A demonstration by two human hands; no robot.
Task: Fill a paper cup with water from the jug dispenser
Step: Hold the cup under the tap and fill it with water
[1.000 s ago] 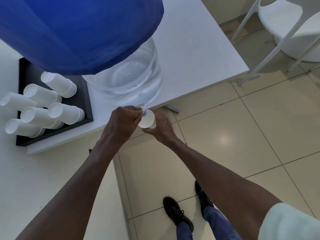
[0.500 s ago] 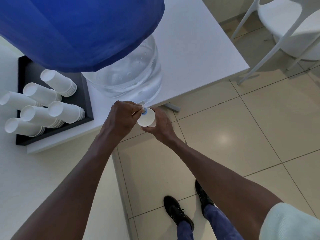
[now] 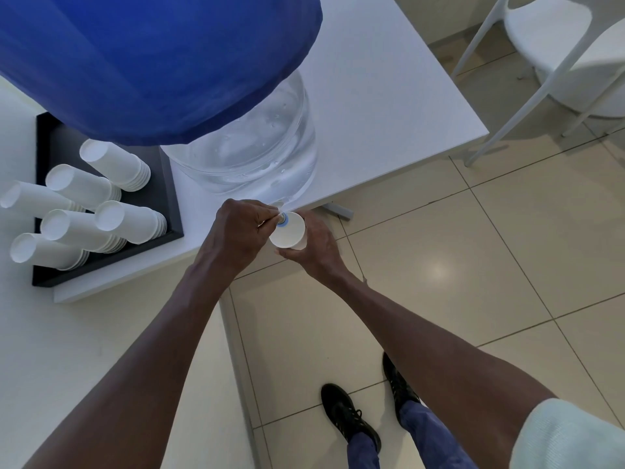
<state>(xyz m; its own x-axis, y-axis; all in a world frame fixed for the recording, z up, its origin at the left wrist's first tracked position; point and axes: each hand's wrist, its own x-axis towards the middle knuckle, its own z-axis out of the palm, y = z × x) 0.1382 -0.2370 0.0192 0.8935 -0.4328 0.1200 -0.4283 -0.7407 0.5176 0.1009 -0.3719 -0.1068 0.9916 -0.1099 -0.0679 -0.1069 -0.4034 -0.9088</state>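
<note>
At frame centre, the right hand (image 3: 316, 247) is gripping the cup (image 3: 287, 231) under the tap (image 3: 281, 219); the left hand (image 3: 241, 231) is pinching it; keep the cup level and close beneath

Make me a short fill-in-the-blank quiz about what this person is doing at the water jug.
1. The right hand holds a white paper ____ under the tap.
2. The left hand works the tap with its ____.
3. The jug wears a ____ cover.
4. Spare cups sit on a ____ tray.

Answers: cup; fingers; blue; black
</note>
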